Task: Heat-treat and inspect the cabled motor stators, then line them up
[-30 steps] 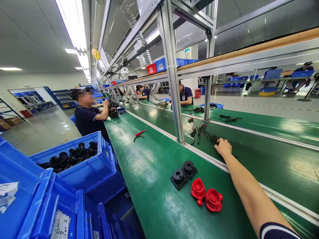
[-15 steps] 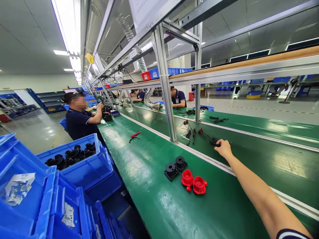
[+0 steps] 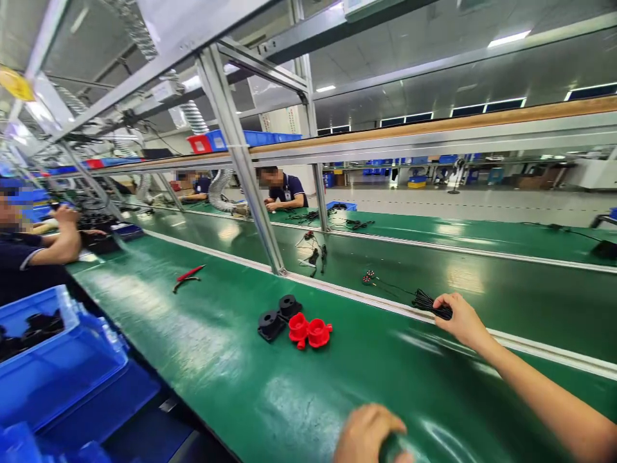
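My right hand [image 3: 460, 318] is closed around a coiled bundle of black cable [image 3: 424, 302], just over the pale rail. A thin lead runs left from the bundle to small round red-and-black ends [image 3: 369, 277] above the green surface. At the bottom edge my left hand [image 3: 369, 434] is blurred, with curled fingers; whether it grips anything is unclear. Two red plastic housings [image 3: 308, 331] sit side by side on the green bench [image 3: 222, 379]. Touching or close behind them are two black square-based parts [image 3: 279, 316]. Farther left lie red-handled pliers [image 3: 187, 276].
A metal post [image 3: 241, 161] rises from the rail and carries a shelf. Another cable bundle [image 3: 314, 254] lies beyond the rail. Blue bins [image 3: 58, 366] stand at the left, one with black parts. A co-worker [image 3: 38, 238] sits at far left; others work across the bench.
The view has swung right. My right hand has drawn the cable bundle back toward the rail, its ends trailing. My left hand has come into view at the bottom.
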### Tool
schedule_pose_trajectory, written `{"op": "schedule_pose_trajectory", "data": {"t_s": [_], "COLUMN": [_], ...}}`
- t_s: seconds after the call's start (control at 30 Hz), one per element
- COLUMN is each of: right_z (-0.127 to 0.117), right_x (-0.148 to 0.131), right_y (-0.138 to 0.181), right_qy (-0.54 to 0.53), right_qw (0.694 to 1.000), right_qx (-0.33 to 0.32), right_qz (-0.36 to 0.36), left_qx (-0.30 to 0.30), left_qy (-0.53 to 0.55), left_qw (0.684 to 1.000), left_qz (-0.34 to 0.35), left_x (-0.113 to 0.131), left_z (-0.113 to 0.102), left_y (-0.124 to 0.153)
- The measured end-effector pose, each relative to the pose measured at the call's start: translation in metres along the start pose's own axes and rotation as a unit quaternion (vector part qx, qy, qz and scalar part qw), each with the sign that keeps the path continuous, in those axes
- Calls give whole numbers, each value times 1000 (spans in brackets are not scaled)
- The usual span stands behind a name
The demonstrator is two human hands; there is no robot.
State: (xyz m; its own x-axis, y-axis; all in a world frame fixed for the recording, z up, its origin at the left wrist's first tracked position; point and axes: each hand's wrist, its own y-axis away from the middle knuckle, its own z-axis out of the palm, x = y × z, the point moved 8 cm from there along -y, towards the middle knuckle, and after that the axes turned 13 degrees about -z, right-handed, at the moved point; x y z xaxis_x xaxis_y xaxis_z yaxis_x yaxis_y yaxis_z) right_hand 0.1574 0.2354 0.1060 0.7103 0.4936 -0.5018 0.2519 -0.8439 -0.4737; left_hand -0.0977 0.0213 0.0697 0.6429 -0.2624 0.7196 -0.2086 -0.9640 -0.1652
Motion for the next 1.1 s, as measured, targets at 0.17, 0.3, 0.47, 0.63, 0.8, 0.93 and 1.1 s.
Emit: {"op": "schedule_pose_trajectory", "data": {"t_s": [0.17, 0.3, 0.47, 0.63, 0.8, 0.93, 1.1], "right_z": [-40, -62, -76, -85, -136, -204, -247], "right_x": [9, 20, 38, 48, 42, 34, 36], "right_y": [56, 85, 107, 118, 156, 226, 309], "right_qy": [-7, -14, -16, -16, 36, 115, 185], "right_qw": [999, 996, 992, 988, 991, 988, 979], "right_qx": [34, 75, 107, 123, 113, 92, 45], "right_qz": [18, 39, 68, 89, 57, 33, 68], "left_qx": [38, 32, -50, -109, -123, -148, -237], "left_qy": [-119, -171, -241, -305, -320, -282, -252], "left_qw": [989, 979, 963, 942, 939, 948, 938], "left_qz": [-79, -105, -108, -85, -19, 25, 11], "left_x": [-6, -11, -10, 8, 51, 88, 110], "left_z": [-20, -4, 39, 58, 62, 81, 120], "left_y": [-141, -238, -291, -310, -283, -208, -117]}}
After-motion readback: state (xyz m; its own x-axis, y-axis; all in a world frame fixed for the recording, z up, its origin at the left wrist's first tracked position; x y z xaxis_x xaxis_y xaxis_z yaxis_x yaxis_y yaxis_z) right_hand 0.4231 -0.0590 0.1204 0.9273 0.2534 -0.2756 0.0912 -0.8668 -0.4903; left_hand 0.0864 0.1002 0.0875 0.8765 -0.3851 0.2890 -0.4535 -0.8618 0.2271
